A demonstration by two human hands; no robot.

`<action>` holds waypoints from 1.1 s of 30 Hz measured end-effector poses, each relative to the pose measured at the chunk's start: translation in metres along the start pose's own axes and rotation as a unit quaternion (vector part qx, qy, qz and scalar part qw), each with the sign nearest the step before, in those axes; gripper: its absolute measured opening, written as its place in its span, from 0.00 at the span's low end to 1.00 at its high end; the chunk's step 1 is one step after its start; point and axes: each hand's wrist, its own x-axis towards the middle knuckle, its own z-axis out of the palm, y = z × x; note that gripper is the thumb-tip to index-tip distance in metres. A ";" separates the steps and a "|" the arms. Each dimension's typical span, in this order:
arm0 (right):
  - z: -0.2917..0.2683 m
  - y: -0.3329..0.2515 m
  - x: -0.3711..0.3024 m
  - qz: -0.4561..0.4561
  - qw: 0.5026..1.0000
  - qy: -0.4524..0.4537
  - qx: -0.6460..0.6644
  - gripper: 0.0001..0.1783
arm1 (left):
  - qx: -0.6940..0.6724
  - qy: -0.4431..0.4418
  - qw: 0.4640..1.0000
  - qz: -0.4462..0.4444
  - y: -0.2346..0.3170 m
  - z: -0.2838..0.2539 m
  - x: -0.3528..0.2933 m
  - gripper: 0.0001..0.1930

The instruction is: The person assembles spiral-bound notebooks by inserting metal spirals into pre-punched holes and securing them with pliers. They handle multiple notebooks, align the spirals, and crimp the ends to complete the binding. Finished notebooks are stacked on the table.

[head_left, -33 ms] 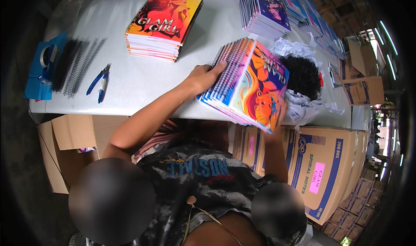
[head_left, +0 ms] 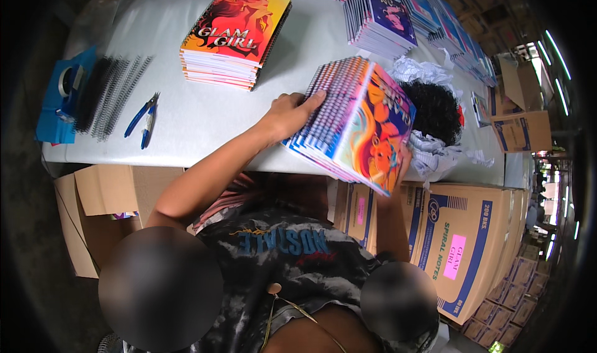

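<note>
A thick stack of spiral notebooks (head_left: pixel 379 126) with a colourful orange, purple and blue cover is held tilted over the table's near edge. My left hand (head_left: pixel 291 115) grips it at the spiral side, with the thumb lying over the coils. On the opposite side my right hand (head_left: pixel 404 160) holds the stack's edge, its fingers partly hidden behind the covers. The coiled spines are fanned out in steps toward my left hand. Farther back and to the left stands a neat pile of spiral notebooks (head_left: pixel 239 27) with a red and yellow cover.
On the left lie blue-handled cutters (head_left: pixel 148 118), loose black wire coils (head_left: pixel 115 98) and a blue holder (head_left: pixel 46 120) with a white ring. Crumpled paper (head_left: pixel 429 151) and a black tangled heap (head_left: pixel 435 110) sit right. More notebook stacks (head_left: pixel 379 17) line the back; cartons (head_left: pixel 472 229) stand below.
The held stack has tipped and fanned slightly, so more of the spiral spines shows and its front cover has turned a little to the right. Both hands keep their hold.
</note>
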 end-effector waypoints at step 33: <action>-0.058 0.056 0.002 -0.068 0.974 -0.065 0.205 0.33 | -0.351 -0.149 0.924 -0.017 -0.016 -0.040 -0.019 0.23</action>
